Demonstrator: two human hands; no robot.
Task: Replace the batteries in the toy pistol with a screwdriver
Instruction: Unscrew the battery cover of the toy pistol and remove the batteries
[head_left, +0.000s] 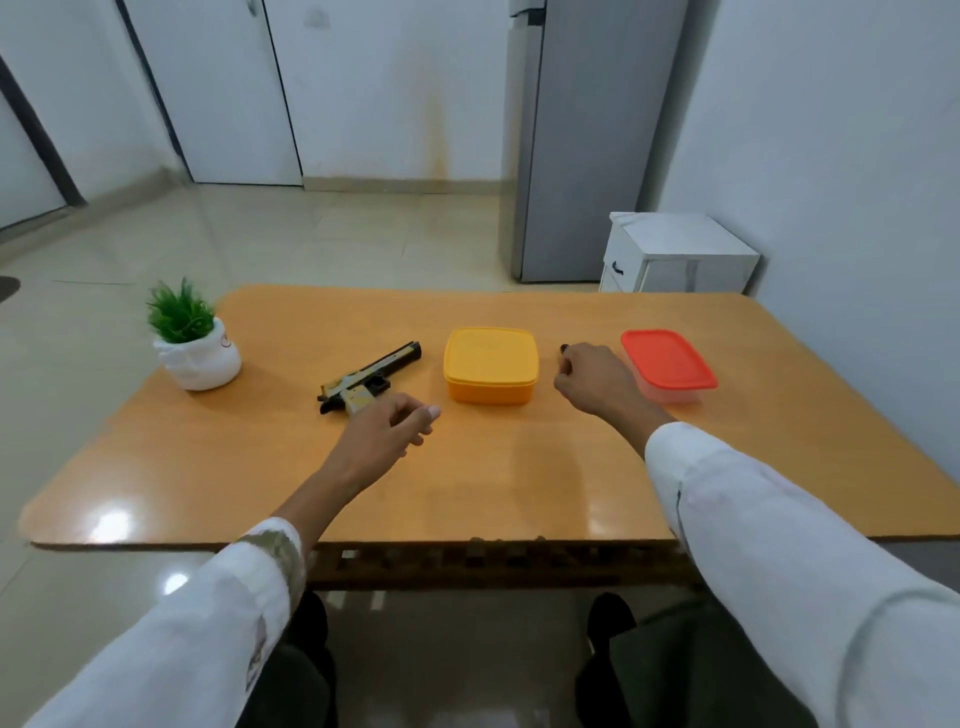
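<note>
Tan-and-black plastic toy pistol (370, 378) sits on the orange table (467, 493), prob light, rigid, slick-ish; grab the handle. Left hand (387, 434) beside it, fingers loose, empty; right hand (589, 376) curled round a small dark object (564, 348).

Tally, one table (519, 478). On it: one toy pistol (371, 382); two lidded boxes, being one yellow box (491, 364) and one red-lidded box (667, 361); one potted plant (195, 348); one small dark object (564, 348), kind unclear. My hands, two: left hand (384, 431), right hand (592, 379). Beyond: one white cabinet (680, 254), one fridge (587, 140).
</note>
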